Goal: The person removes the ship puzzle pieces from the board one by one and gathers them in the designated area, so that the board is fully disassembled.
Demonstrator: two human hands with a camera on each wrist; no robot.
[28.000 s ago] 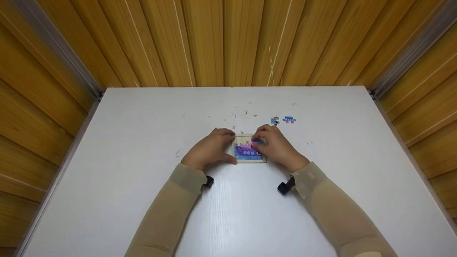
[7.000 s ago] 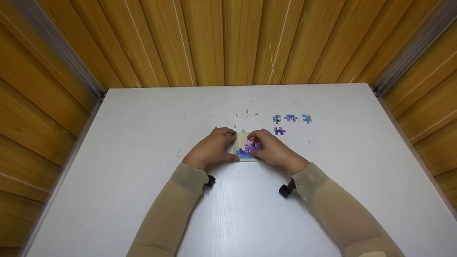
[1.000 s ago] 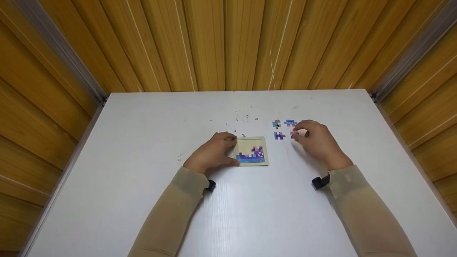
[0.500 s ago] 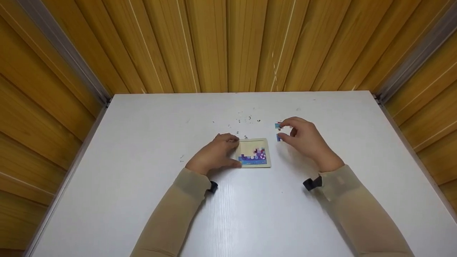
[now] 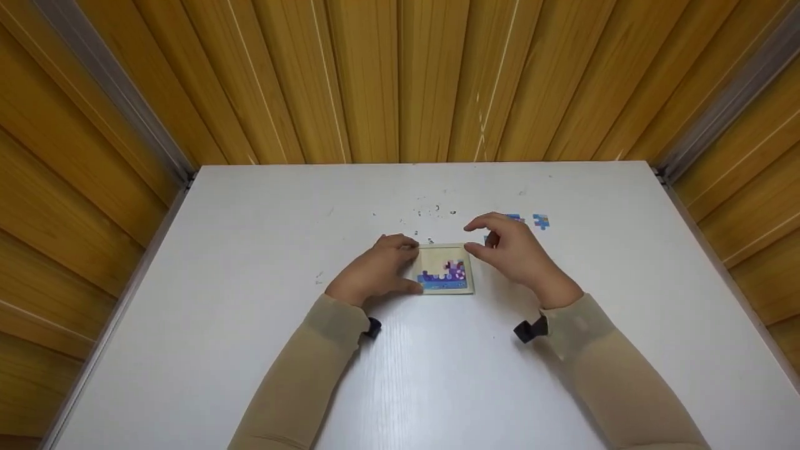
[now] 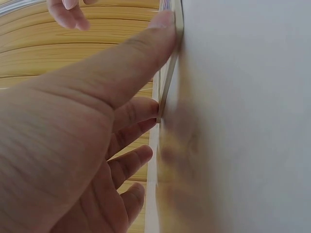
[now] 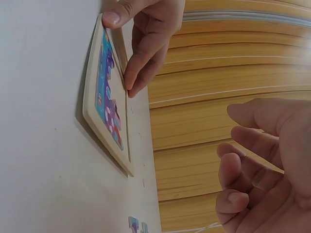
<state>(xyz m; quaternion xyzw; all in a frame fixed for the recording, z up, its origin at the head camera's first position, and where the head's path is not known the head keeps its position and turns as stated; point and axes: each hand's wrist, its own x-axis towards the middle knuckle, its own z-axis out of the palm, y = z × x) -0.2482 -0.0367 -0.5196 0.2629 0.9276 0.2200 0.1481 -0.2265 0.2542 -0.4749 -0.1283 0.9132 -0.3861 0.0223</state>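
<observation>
My left hand [image 5: 378, 267] holds the left side of a small square jigsaw puzzle board [image 5: 432, 257], thumb at the near corner and fingers at the far one. In the right wrist view, the board's pale rim [image 7: 91, 82] looks slightly raised on one side. Blue and purple pieces [image 5: 442, 281] fill its lower and right parts; bare wood shows above them. My right hand [image 5: 511, 253] hovers by the board's upper right corner, thumb and index finger apart, nothing between them. Loose jigsaw pieces [image 5: 541, 220] lie beyond it on the table, some hidden behind the hand.
The white table [image 5: 400, 375] carries small dark specks [image 5: 431, 209] beyond the board. Yellow wood-look panels [image 5: 375, 81] stand along the back and both sides. A small black wrist camera [image 5: 530, 330] sits at the right cuff.
Since 28 seconds ago, several pieces have left the board for the table. In the last second my right hand let go of a pink piece and moved left; my left hand stayed.
</observation>
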